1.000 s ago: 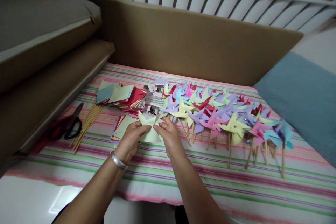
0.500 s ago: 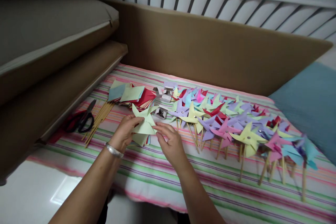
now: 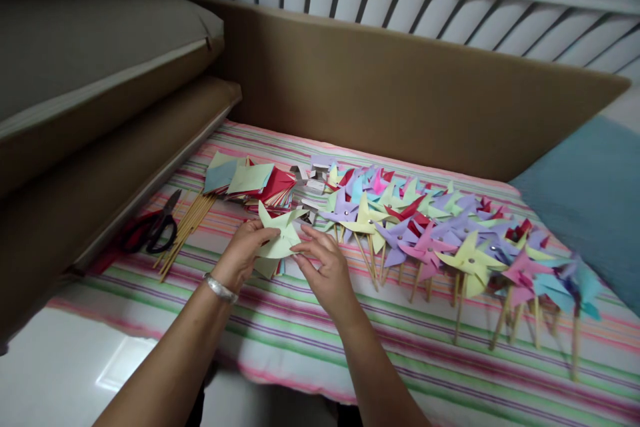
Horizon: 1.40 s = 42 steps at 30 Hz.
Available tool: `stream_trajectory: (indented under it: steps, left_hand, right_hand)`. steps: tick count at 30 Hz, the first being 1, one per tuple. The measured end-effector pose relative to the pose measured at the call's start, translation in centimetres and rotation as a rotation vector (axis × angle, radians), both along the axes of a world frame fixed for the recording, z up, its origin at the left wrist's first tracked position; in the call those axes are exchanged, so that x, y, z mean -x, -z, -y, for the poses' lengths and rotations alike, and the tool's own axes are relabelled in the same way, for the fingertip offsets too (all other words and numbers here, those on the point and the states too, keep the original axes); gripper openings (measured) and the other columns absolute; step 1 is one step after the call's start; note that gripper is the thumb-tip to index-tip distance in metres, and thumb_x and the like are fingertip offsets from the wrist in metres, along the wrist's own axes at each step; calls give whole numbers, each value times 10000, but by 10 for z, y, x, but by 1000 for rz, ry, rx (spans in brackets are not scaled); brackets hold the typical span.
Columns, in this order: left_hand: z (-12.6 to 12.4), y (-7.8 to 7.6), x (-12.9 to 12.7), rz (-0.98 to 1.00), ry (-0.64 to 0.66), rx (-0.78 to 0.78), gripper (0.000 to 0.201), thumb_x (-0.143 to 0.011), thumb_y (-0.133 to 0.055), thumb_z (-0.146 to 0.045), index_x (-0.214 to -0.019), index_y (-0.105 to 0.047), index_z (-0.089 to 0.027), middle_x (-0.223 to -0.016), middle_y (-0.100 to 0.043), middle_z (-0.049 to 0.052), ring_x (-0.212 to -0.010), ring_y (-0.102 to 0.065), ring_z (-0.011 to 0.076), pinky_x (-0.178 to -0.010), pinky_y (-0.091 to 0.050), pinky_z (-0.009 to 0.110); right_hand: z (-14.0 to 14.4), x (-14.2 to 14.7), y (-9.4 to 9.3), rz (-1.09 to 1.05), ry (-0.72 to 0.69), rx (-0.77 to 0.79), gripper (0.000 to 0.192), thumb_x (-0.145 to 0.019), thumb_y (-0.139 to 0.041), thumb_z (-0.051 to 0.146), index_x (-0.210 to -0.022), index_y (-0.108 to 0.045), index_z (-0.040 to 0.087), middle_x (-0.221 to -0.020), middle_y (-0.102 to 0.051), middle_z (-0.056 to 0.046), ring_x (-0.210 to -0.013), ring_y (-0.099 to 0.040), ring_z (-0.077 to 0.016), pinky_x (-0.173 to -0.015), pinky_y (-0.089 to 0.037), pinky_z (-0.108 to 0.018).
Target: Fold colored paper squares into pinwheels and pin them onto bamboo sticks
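My left hand (image 3: 241,250), with a silver bracelet at the wrist, is closed on a pale green paper pinwheel (image 3: 283,228), the thumb pressed near its middle. This pinwheel has no stick that I can see. On its right side, my right hand (image 3: 325,270) has its fingers apart, the fingertips at the edge of a blade. Under the held pinwheel lies another light green paper piece (image 3: 265,267), mostly covered. Behind are stacked coloured paper squares (image 3: 250,179) and small open boxes (image 3: 316,181) of dark bits too small to name.
Many finished pinwheels (image 3: 473,263) on sticks lie in rows to the right. Scissors (image 3: 153,230) and thin wooden sticks (image 3: 187,230) lie at the left on the striped cloth (image 3: 320,330). Large brown cushions (image 3: 125,120) and a brown board (image 3: 400,93) stand around; a blue cushion (image 3: 590,193) is at right.
The pinwheel in my left hand has tilted and turned slightly. My right fingers have shifted a little and spread wider at its edge. The view has moved slightly.
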<state>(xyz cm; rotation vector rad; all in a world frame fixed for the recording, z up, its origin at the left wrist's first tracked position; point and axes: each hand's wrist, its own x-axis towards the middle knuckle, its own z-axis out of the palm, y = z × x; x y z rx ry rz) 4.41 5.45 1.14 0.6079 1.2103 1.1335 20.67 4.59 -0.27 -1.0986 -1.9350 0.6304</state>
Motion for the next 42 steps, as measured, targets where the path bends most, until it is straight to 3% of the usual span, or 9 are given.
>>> stream_trajectory:
  steps: [5, 10, 17, 29, 42]
  left_hand:
    - [-1, 2, -5, -38, -47, -11, 297, -502, -713, -237, -759, -668, -97, -553, -654, 31, -433, -561, 144, -431, -398, 234]
    - [0, 9, -11, -99, 1, -9, 263, -529, -714, -270, -730, -661, -109, -500, -611, 1, -375, -491, 113, -378, -340, 220]
    - [2, 10, -18, -95, 83, -31, 221, -534, -706, -251, -702, -669, -110, -521, -610, -2, -388, -478, 96, -392, -337, 218]
    - [4, 6, -21, -68, 83, -22, 183, -523, -686, -222, -667, -668, -110, -506, -602, -2, -395, -477, 92, -411, -313, 212]
    - [4, 6, -25, -34, 39, -16, 186, -500, -718, -186, -665, -674, -113, -472, -592, -21, -380, -459, 80, -429, -339, 214]
  right_hand:
    - [-1, 1, 1, 7, 54, 37, 103, -765, -602, 221, -815, -689, 246, -1285, -520, -81, -1195, -449, -250, -986, -347, -456]
    - [-3, 2, 1, 10, 107, 29, 86, -762, -607, 219, -778, -689, 235, -1246, -538, -90, -1258, -382, -259, -1026, -300, -460]
    - [-7, 3, 4, -50, 173, 61, 29, -717, -655, 205, -705, -667, 228, -1164, -586, -74, -1212, -421, -262, -1014, -303, -460]
    - [-7, 4, 6, -15, 223, 91, 31, -719, -628, 206, -700, -653, 201, -1216, -565, -98, -1210, -426, -256, -1016, -291, -434]
    - [-9, 5, 10, -36, 259, 110, 33, -705, -607, 200, -689, -634, 210, -1086, -597, -89, -1145, -468, -251, -956, -355, -415]
